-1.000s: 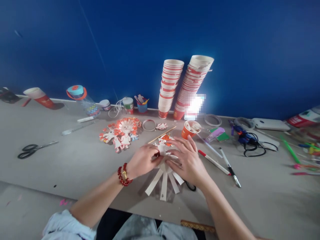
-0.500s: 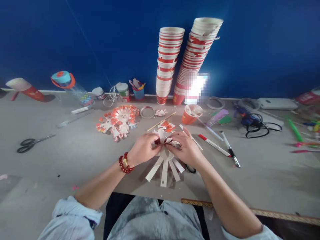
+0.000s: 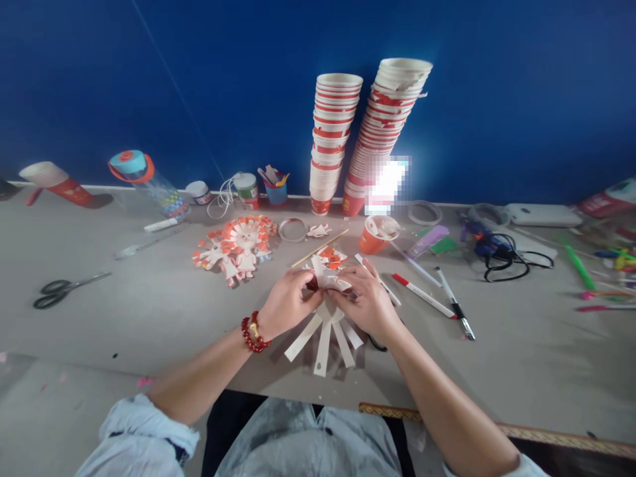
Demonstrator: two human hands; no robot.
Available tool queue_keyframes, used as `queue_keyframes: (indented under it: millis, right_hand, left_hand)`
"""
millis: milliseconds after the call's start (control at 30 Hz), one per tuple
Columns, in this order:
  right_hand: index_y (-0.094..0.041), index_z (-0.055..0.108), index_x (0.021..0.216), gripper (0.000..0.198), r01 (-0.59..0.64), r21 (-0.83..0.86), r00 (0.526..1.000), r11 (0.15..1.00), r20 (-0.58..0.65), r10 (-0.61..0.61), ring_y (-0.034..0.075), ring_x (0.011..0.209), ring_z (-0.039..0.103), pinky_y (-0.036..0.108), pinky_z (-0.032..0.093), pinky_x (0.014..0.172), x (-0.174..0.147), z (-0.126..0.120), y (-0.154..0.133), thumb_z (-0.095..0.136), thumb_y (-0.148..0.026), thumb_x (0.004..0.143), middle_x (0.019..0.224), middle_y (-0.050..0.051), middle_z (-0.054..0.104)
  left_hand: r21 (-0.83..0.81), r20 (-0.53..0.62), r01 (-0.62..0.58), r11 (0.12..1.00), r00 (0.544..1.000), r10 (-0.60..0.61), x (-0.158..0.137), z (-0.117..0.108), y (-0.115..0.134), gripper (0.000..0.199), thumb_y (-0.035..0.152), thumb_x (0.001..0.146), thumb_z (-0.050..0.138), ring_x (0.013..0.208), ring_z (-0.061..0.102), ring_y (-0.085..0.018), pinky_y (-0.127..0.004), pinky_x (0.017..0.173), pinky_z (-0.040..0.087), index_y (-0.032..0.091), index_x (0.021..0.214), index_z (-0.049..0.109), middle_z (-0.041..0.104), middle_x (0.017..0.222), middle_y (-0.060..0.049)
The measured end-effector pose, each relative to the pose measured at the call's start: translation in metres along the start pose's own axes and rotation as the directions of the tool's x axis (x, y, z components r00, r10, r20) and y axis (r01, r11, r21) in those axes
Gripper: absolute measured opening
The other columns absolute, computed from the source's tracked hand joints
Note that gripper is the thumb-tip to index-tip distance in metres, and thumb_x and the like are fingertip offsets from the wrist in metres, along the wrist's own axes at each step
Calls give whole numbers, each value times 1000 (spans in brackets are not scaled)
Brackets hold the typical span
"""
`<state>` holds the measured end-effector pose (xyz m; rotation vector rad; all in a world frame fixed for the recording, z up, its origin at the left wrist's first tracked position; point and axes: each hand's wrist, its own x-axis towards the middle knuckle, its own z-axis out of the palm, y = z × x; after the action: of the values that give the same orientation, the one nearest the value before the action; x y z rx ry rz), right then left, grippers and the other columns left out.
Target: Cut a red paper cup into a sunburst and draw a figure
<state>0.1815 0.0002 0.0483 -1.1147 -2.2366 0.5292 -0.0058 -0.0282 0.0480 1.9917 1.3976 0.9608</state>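
Note:
A paper cup cut into strips (image 3: 322,348) is held above the table between both hands, its pale strips fanned out toward me. My left hand (image 3: 289,298), with a red bead bracelet at the wrist, pinches the far strips from the left. From the right, my right hand (image 3: 368,298) grips the same cut cup, thumb close to the left thumb. Some strips stand folded up between the fingers, and the fingertips partly hide them. Just beyond lie orange and white paper scraps (image 3: 332,257). Beneath my right wrist a black scissors handle (image 3: 377,343) peeks out.
Two tall stacks of paper cups (image 3: 336,142) stand at the back wall. An orange cup (image 3: 378,235) holds scraps. Decorated paper figures (image 3: 243,245) lie left of centre, scissors (image 3: 69,288) farther left. A red marker (image 3: 424,296) and a black pen (image 3: 456,305) rest at right.
The view has tilted up slightly. Both hands stay on the cut cup, with the folded strips between their fingers shifted a little.

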Motion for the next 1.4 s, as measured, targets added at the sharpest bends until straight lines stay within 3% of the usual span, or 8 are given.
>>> queue_keyframes:
  millis: [233, 433, 833, 967, 1067, 1400]
  right_hand:
    - [-24, 68, 81, 8, -7, 28, 1000, 1000, -13, 8, 24, 92, 63, 56, 23, 111, 0, -1, -3, 62, -21, 84, 84, 2, 71]
    - [-24, 67, 79, 7, 15, 62, 999, 998, -41, -12, 23, 91, 62, 59, 20, 112, 0, 1, -2, 63, -20, 84, 83, 2, 69]
    - [-24, 68, 83, 9, 67, 64, 995, 996, -79, -62, 24, 92, 64, 57, 22, 112, -1, 2, 1, 62, -17, 82, 87, 3, 71]
    - [-25, 68, 84, 11, 97, 52, 992, 994, -84, -93, 25, 93, 64, 56, 23, 111, -1, 0, 0, 62, -16, 83, 87, 2, 71]
    - [-25, 68, 87, 12, 109, 50, 991, 993, -81, -105, 24, 93, 63, 55, 24, 110, 0, -1, -1, 62, -16, 84, 89, 2, 71]
    - [-25, 67, 83, 12, 132, 43, 986, 990, -105, -126, 23, 89, 62, 49, 32, 101, 1, -3, -6, 61, -15, 87, 84, 1, 71]
  left_hand:
    - [-250, 66, 132, 959, 991, -119, 0, 1, 0, 8, 22, 86, 58, 59, 54, -11, -20, 53, 40, 17, 83, 63, 62, 73, -1]
    - [-413, 146, 222, 883, 973, -176, 0, 0, 1, 9, 23, 87, 57, 59, 51, -8, -17, 51, 41, 16, 89, 63, 63, 79, 0]
    - [-481, 170, 288, 828, 957, -234, 1, 0, -2, 17, 30, 85, 62, 57, 47, -9, -18, 48, 37, 14, 90, 64, 57, 74, 0]
    - [-519, 180, 278, 808, 960, -214, 3, 2, -10, 21, 33, 84, 64, 67, 53, -13, -21, 57, 41, 13, 92, 65, 61, 78, -2]
    - [-593, 186, 282, 754, 959, -212, 3, 4, -16, 22, 34, 84, 64, 72, 55, -14, -24, 64, 42, 13, 90, 65, 62, 79, -4]
    - [-703, 272, 400, 588, 915, -298, 4, 1, -7, 25, 32, 81, 67, 69, 56, -14, -23, 63, 40, 15, 99, 69, 68, 83, -4]
